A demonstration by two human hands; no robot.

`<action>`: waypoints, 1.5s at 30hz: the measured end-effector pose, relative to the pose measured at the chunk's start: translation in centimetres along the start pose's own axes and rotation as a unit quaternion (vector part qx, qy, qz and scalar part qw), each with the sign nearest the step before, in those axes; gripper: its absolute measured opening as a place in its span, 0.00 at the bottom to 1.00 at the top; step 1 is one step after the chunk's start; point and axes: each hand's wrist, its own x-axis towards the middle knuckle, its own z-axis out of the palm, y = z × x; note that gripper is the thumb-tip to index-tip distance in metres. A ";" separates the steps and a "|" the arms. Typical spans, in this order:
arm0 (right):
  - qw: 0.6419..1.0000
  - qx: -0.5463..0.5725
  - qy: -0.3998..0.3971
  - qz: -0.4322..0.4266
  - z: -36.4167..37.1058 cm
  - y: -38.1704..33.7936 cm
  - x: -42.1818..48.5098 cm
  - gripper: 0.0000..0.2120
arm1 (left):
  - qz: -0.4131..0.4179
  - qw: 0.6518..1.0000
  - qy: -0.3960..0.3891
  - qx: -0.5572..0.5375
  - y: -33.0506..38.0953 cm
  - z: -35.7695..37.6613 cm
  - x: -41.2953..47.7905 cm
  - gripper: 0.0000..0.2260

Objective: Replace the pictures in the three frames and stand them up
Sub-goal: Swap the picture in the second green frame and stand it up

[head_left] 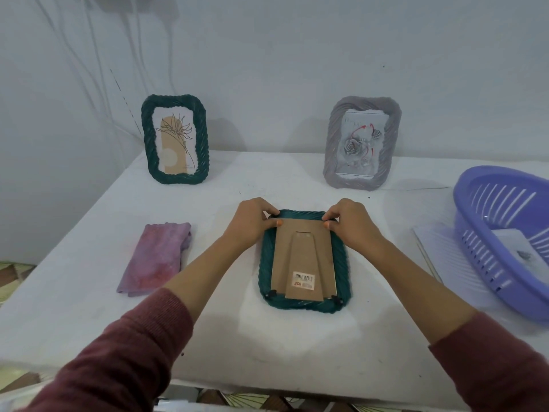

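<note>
A dark green frame lies face down in the middle of the table, its brown cardboard back and folded stand facing up, with a barcode sticker near the bottom. My left hand pinches the frame's far left corner, thumb on the cardboard. My right hand pinches the far right corner the same way. Another green frame with a flower drawing stands upright at the back left. A grey frame with a rose picture stands at the back right.
A folded pink-purple cloth lies left of the face-down frame. A purple plastic basket with a picture inside sits at the right, resting on white sheets. The table has a white cover; a wall stands behind.
</note>
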 end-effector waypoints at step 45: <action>1.000 0.019 0.009 0.003 0.1 0.2 0.1 0.08 | -0.010 0.993 -0.101 0.053 0.8 -1.1 1.3 0.11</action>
